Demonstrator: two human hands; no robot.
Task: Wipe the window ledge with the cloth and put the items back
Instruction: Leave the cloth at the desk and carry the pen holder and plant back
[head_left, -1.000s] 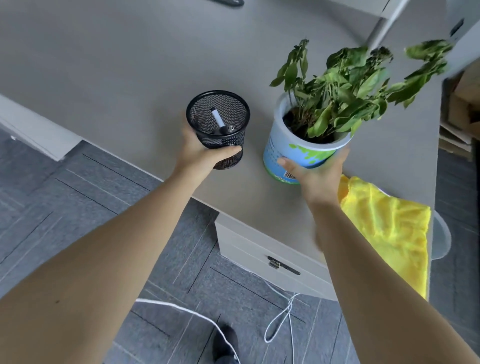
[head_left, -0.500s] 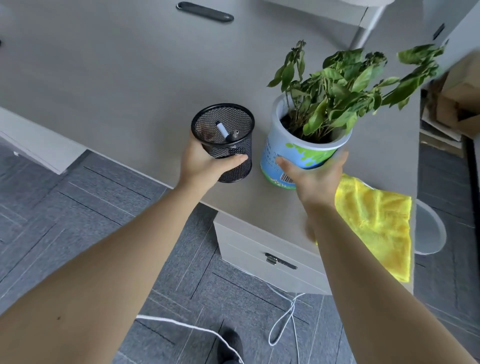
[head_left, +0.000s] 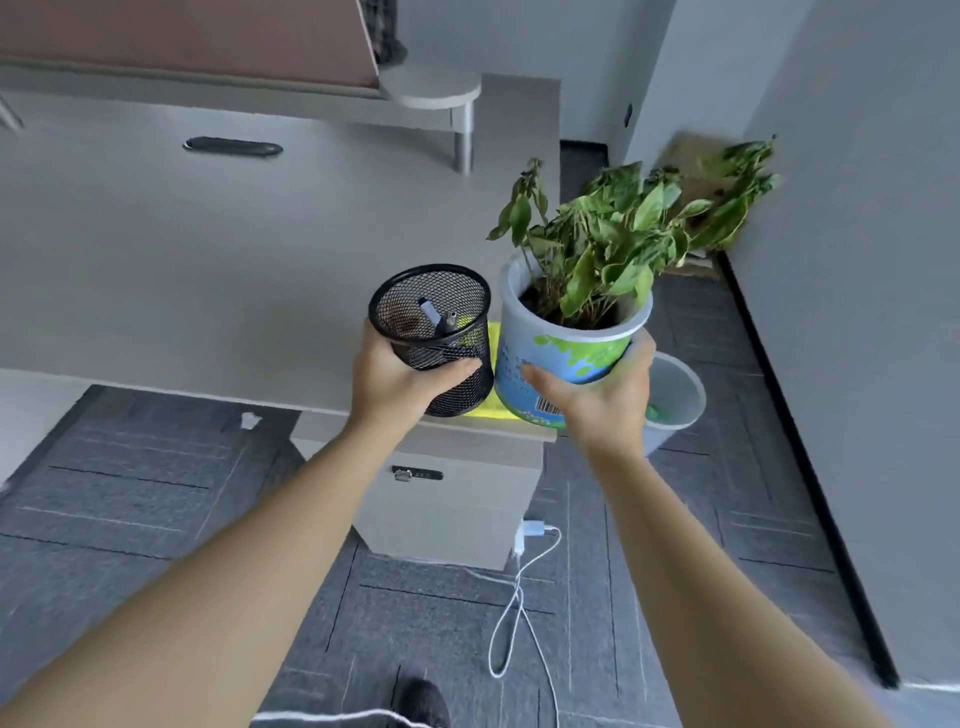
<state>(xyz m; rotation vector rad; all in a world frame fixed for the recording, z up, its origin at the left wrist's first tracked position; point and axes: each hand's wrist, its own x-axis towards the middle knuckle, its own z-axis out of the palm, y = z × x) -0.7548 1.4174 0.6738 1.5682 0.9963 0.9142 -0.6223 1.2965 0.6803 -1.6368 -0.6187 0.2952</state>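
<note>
Both items held clear of the grey worktop (head_left: 156, 249), above its near right corner. The left hand (head_left: 400, 382) wraps the black wire-mesh pen cup (head_left: 434, 338), thumb across the front wall and fingers hidden behind; a pen and a small metal-tipped object lie loose inside. The right hand (head_left: 597, 400) grips the white plastic plant pot with blue and green print (head_left: 561, 358) low on its wall, thumb in front, fingers round the far side. The wilted green plant (head_left: 623, 228) leans toward the pot's right. The two containers are just beside each other, possibly touching. A strip of the yellow cloth (head_left: 493, 410) shows beneath and between them at the worktop's near edge; the window ledge is not in view.

The step appears to be carrying the items to the ledge. For a clean carry, keep the pot upright so soil stays in, since the foliage loads one side. Keep the cup level so its contents do not slide out. Set each base down flat before loosening either grip. Step clear of the white cable (head_left: 519, 597) on the floor.
</note>
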